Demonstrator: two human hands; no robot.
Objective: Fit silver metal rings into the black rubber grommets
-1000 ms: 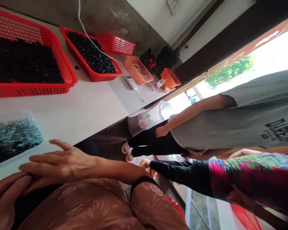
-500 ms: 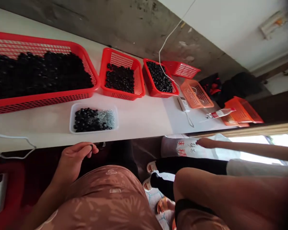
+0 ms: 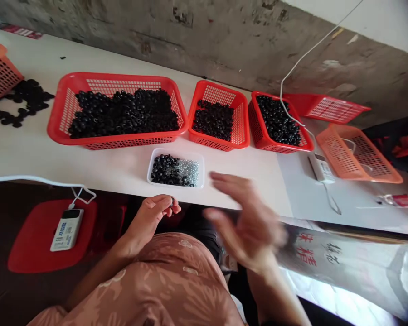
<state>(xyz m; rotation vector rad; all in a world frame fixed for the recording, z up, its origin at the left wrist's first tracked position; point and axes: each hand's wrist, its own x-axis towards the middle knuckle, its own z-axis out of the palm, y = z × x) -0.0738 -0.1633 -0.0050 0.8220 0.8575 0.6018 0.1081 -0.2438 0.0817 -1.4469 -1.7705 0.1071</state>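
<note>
My left hand [image 3: 150, 216] is closed in a pinch on a small black bead [image 3: 172, 202], just off the table's front edge. My right hand [image 3: 250, 219], somewhat smeared by motion, hangs over the table edge with thumb and fingers spread and nothing visible in it. Between and beyond the hands sits a clear plastic box [image 3: 201, 174]. Its left part holds black beads [image 3: 163, 168], its right part tiny silvery pieces [image 3: 189, 171]. Behind the box stands a large red basket [image 3: 122, 139] of black ring-like parts, with a smaller red basket [image 3: 241, 122] to its right.
Another red basket [image 3: 277, 147] of black parts and an orange basket [image 3: 370, 174] stand farther right, near a white device [image 3: 321, 168]. Black pieces [image 3: 30, 97] lie at far left. A power bank [image 3: 67, 229] with a white cable rests on a red stool [image 3: 30, 244].
The view has swung left. My right arm has come from the right toward the table edge, its hand now spread. My left hand keeps its pinch on the bead.
</note>
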